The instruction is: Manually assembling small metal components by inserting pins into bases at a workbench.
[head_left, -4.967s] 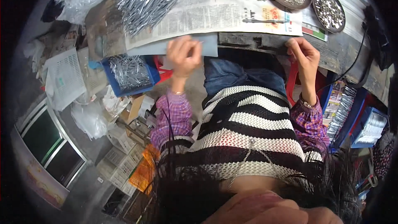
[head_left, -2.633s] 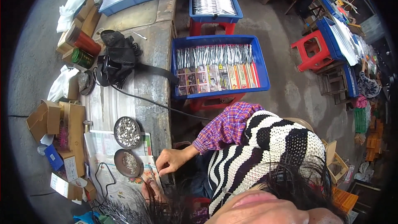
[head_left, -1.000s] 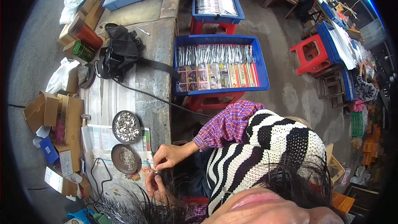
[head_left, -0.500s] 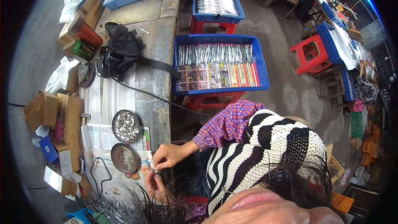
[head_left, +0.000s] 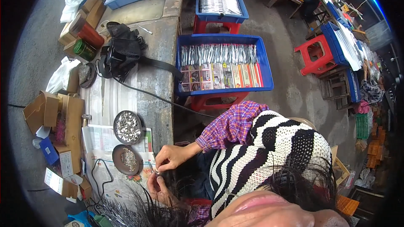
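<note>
My right hand (head_left: pixel 170 158), out of the purple plaid sleeve, is closed in a pinch over the table's edge. Just below it, my left hand (head_left: pixel 159 190) is partly behind dark hair, its thumb and fingers pressed together. The fingertips of both hands meet at something small, mostly covered. A thin silvery piece (head_left: pixel 150 166) sticks out beside them; its kind is unclear. Nearest to the hands is a dark round dish (head_left: pixel 117 164) with fine pale bits. Above it stands a second dark dish (head_left: pixel 139 136) holding larger whitish and grey pieces. Both rest on newspaper (head_left: pixel 96 136).
Black mesh straps (head_left: pixel 122 44) lie on the table, a cable (head_left: pixel 153 95) running from them. Cardboard boxes (head_left: pixel 70 130) line the far edge. A blue tray (head_left: pixel 267 73) of packed metal tools stands on a red stool (head_left: pixel 216 101) beside the table. Other people sit at the upper right.
My fingertips have shifted very slightly around the small piece. Both hands stay in the same place, and the dishes have not moved.
</note>
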`<control>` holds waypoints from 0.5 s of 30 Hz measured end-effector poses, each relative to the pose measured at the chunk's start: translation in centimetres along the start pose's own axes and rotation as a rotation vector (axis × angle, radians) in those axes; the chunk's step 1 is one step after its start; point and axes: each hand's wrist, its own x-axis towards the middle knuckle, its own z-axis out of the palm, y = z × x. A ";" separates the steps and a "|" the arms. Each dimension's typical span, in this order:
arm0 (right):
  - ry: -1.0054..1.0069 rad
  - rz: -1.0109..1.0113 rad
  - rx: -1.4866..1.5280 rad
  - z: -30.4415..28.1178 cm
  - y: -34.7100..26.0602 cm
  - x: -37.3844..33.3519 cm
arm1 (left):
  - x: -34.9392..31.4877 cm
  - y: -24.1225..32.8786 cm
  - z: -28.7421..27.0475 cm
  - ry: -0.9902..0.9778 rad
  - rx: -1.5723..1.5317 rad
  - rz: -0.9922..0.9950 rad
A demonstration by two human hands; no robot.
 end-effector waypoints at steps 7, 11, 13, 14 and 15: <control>0.006 -0.006 0.008 0.1 0.1 0.0 | 0.0 -0.3 0.0 0.017 0.005 0.009; -0.006 -0.001 -0.003 -0.1 0.0 0.0 | 0.0 0.4 0.6 0.040 0.019 -0.013; 0.008 -0.020 -0.007 0.0 0.0 0.0 | -0.1 0.7 0.8 0.053 0.015 -0.036; 0.007 -0.020 -0.007 0.0 0.0 0.0 | -0.1 0.9 0.9 0.059 -0.007 -0.036; 0.011 -0.022 -0.010 0.0 -0.1 0.0 | -0.2 0.9 1.0 0.064 -0.030 -0.036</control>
